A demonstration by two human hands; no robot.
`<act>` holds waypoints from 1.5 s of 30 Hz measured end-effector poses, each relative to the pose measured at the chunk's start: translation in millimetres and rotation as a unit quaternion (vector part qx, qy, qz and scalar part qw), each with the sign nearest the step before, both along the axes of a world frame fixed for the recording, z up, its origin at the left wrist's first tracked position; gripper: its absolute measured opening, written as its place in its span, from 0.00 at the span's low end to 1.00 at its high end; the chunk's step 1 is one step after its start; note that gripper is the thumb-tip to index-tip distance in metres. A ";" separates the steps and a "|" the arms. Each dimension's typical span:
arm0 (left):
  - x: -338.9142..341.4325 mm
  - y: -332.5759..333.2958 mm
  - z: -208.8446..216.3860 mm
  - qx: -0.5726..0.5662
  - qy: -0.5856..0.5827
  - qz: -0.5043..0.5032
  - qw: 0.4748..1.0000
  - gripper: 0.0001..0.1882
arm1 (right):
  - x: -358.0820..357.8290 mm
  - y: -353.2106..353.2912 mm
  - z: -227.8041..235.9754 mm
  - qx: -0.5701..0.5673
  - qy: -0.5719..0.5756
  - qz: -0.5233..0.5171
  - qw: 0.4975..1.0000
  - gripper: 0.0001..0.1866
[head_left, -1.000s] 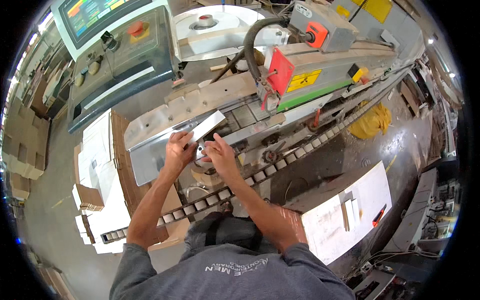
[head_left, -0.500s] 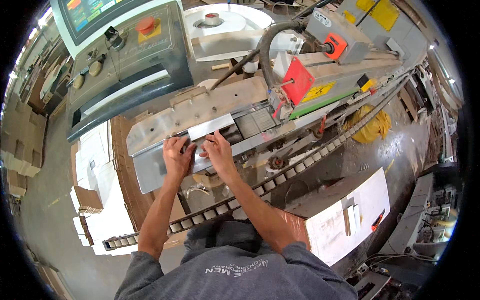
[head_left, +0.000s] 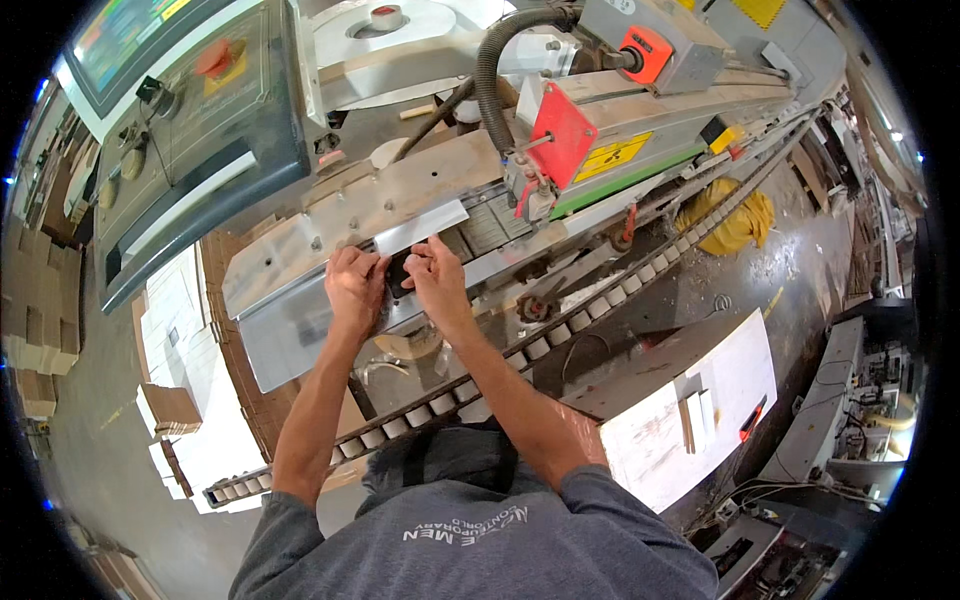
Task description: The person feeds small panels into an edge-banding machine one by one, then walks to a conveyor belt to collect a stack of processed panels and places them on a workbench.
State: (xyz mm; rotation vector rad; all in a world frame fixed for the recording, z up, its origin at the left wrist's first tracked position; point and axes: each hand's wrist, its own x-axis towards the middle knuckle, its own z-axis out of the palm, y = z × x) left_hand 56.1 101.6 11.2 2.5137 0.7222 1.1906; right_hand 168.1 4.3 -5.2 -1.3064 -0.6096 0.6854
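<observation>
A narrow white strip lies tilted along the channel of a metal feed bed. At its near edge, my right hand is closed, thumb and fingers pinched against the strip. My left hand is beside it, fingers curled in at the strip's left end; what they grip is hidden. A dark gap shows between the two hands. Just right of the strip, grooved metal plates sit in the channel, in front of the red plate of the machine.
A control panel with a red button stands at upper left. Stacked cardboard is at left. A roller track crosses below my forearms. A white-topped box with strips and a cutter is at right; a yellow bag lies beyond.
The view has shifted, so the machine sits further left and higher. Relative to the bed, both hands and the strip have moved right, toward the red plate.
</observation>
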 end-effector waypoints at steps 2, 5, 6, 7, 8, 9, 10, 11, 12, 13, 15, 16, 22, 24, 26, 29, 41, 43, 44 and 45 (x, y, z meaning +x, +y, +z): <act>16.2 -2.5 -4.8 -0.001 0.015 0.016 1.000 0.04 | 14.9 -3.1 -3.4 0.021 -0.009 -0.014 1.000 0.14; 43.1 -8.3 -4.7 0.003 0.020 0.002 1.000 0.05 | 37.1 -7.0 -5.8 0.010 -0.023 -0.038 0.999 0.16; 51.7 -9.9 -6.1 0.002 0.021 0.005 1.000 0.05 | 44.1 -8.2 -4.1 0.012 -0.039 -0.056 0.998 0.18; 60.8 -12.0 -7.6 0.005 0.016 0.008 1.000 0.05 | 54.2 -11.4 -2.2 -0.033 -0.029 -0.033 0.999 0.22; 75.6 -16.5 -8.1 0.007 0.009 0.002 1.000 0.05 | 65.5 -13.0 -9.8 -0.035 -0.029 -0.039 0.998 0.22; 88.4 -19.7 -5.3 0.015 0.017 -0.013 1.000 0.07 | 76.2 -13.0 -21.4 -0.050 -0.099 -0.090 0.990 0.24; 100.4 -22.2 -5.2 0.014 0.018 -0.017 1.000 0.07 | 86.1 -14.8 -33.2 -0.066 -0.168 -0.141 0.973 0.26; 102.1 -19.2 -9.4 0.016 0.018 -0.020 0.999 0.07 | 83.6 -20.1 -15.6 -0.091 -0.122 -0.103 0.983 0.30; 108.0 -20.0 -9.7 0.018 0.017 -0.030 0.999 0.07 | 82.8 -28.1 -10.2 -0.091 -0.120 -0.101 0.983 0.30; 111.6 -20.6 -9.8 0.016 0.018 -0.040 0.999 0.08 | 79.2 -37.4 -7.3 -0.043 -0.138 -0.078 0.986 0.30; 127.7 -22.0 -11.3 0.021 0.027 -0.048 0.998 0.08 | 73.0 -52.8 -6.8 0.039 -0.189 -0.062 0.979 0.31; 134.7 -21.2 -12.4 0.028 0.037 -0.052 0.998 0.08 | 68.7 -58.9 -6.6 0.039 -0.186 -0.059 0.980 0.31; 169.6 -23.4 -2.1 0.014 0.031 -0.087 0.996 0.07 | 54.5 -100.8 21.6 -0.005 -0.101 -0.093 0.991 0.27; 175.0 -33.5 1.8 0.006 0.034 -0.099 0.995 0.06 | 57.6 -131.7 29.8 -0.013 -0.120 -0.096 0.988 0.27; 136.3 -32.7 -4.5 0.012 0.019 -0.152 0.988 0.12 | 67.6 -167.2 22.7 -0.054 -0.147 -0.146 0.977 0.26; 65.3 -44.0 12.0 -0.102 0.003 -0.077 0.992 0.08 | 56.2 -220.8 4.0 -0.048 -0.236 -0.163 0.957 0.25; 32.7 -156.8 3.4 -0.225 0.027 -0.216 0.950 0.05 | 110.9 -512.5 -57.2 -0.610 -0.362 -0.347 0.613 0.35; 36.3 -160.7 -1.6 -0.211 0.010 -0.257 0.943 0.05 | 119.7 -532.0 -78.8 -0.587 -0.434 -0.370 0.574 0.24; 38.3 -159.4 -3.2 -0.207 0.003 -0.278 0.938 0.06 | 125.2 -544.4 -90.4 -0.566 -0.468 -0.385 0.558 0.20; 39.2 -166.3 1.5 -0.199 0.008 -0.253 0.947 0.06 | 129.2 -548.5 -90.9 -0.543 -0.484 -0.386 0.568 0.17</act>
